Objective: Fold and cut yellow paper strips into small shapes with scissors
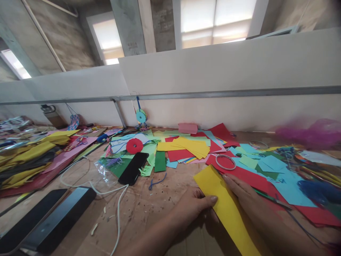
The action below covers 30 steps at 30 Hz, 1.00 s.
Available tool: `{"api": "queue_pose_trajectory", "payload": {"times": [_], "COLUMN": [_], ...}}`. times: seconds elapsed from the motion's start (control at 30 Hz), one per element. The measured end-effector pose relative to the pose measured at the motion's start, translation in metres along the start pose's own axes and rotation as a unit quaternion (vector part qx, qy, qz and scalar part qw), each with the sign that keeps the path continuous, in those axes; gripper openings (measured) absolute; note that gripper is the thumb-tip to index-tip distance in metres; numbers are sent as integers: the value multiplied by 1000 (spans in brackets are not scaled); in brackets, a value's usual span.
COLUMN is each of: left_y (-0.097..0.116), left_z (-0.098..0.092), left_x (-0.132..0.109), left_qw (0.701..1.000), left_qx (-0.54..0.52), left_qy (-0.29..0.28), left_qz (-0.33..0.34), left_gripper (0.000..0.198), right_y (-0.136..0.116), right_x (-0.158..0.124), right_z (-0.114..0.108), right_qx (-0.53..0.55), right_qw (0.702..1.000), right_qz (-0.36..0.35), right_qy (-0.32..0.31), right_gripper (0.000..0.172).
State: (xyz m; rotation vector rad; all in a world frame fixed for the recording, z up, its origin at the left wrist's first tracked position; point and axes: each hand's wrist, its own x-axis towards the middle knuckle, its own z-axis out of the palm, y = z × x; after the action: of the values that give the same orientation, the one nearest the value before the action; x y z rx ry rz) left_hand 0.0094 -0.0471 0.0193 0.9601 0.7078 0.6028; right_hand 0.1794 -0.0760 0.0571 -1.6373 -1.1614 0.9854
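A long strip of yellow paper slants up from the lower edge, held in both hands over the near side of the table. My left hand pinches its left edge, thumb on top and fingers behind. Along the opposite edge, my right hand is closed against the paper, its fingers pressed together and partly hidden. A thin dark line shows by its fingertips; I cannot make out what it is. Just beyond lie a silver ring and a fan of yellow paper strips.
Red paper and light blue pieces spread to the right. Left of centre lie a black phone, a white cable and a power bank. A red paper disc sits further back. A white partition closes the table's far side.
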Motion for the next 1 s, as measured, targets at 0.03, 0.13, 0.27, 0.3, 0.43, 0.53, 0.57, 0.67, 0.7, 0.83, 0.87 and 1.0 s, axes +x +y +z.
{"api": "queue_pose_trajectory", "payload": {"times": [0.03,0.13,0.27,0.3,0.43,0.53,0.57,0.67,0.7,0.83,0.87,1.0], "left_y": [-1,-5,-8,-8,-2,2,2,5,5,5,5,1], "left_z": [-1,-3,-5,-5,-5,-7,-8,-8,-7,-5,-6,-8], "left_x": [0,1,2,2,3,5,5,6,5,3,3,4], "left_qw": [1000,1000,1000,1000,998,997,997,998,998,999,999,999], "left_qx": [3,11,-1,0,41,61,61,56,50,25,25,45], "left_qy": [2,5,-6,-7,0,13,16,16,14,2,-3,-16], "left_qz": [-4,-26,-23,-27,-50,-42,-36,-22,-18,-31,-32,-19], "left_gripper": [36,38,41,42,48,49,50,51,51,48,47,45], "right_y": [-1,-2,6,9,19,24,26,33,34,32,29,12], "right_x": [-1,0,7,9,19,26,28,31,31,22,19,10], "right_z": [0,-1,-3,-4,-4,-3,-2,-1,-1,-4,-5,-7], "right_qx": [6,9,17,24,90,153,164,142,120,55,48,25], "right_qw": [1000,1000,999,999,995,983,981,986,990,997,997,997], "right_qz": [5,15,23,21,19,51,59,66,64,51,52,67], "right_qy": [-6,-20,-15,-11,-43,-83,-86,-61,-44,-12,-9,-3], "right_gripper": [52,57,66,64,54,53,53,54,54,53,53,56]}}
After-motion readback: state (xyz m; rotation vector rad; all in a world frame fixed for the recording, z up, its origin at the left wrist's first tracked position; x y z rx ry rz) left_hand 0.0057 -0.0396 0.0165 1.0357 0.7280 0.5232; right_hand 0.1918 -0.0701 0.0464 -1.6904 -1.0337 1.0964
